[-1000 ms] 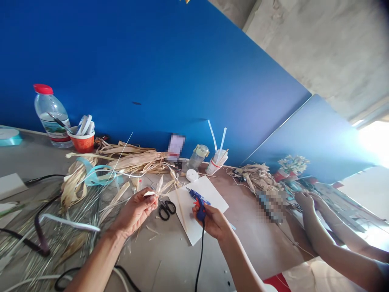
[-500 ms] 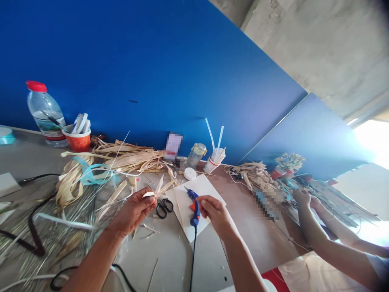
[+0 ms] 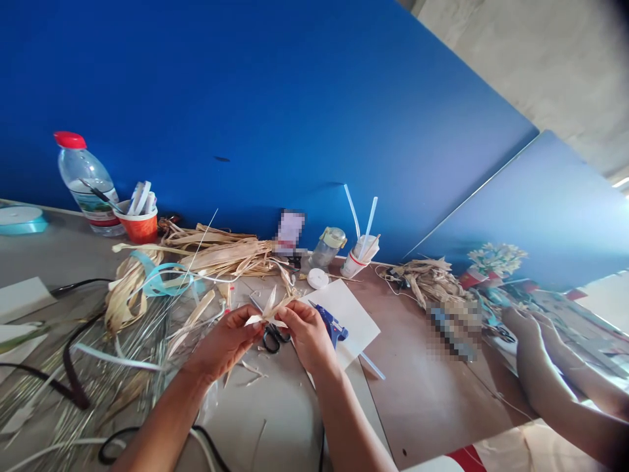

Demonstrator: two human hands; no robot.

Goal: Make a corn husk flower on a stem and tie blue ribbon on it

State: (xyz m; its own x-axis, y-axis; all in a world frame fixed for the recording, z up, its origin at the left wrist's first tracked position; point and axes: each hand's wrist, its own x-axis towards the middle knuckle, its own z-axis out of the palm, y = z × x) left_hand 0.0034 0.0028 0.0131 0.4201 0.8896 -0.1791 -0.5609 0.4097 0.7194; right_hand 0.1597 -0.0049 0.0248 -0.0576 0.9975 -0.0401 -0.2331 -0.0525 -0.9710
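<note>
Both hands meet over the middle of the table around a small flower-like piece of pale corn husk with pointed petals. My left hand pinches it from the left. My right hand grips its right side between thumb and fingertips. Just beyond my right hand lies a blue glue gun, partly hidden by that hand, on a white sheet. A clear glue stick shows at the sheet's lower edge. Under the husk flower are black-handled scissors, partly covered by my fingers.
Dried husks lie along the blue partition. At left stand a bottle and red cup, with thin wires in front. A jar and straw cup stand behind. A co-worker's arms reach in at right.
My right hand has left the glue gun and moved left to the husk flower, which my left hand held alone. The glue gun now lies at a different angle. The view has shifted slightly.
</note>
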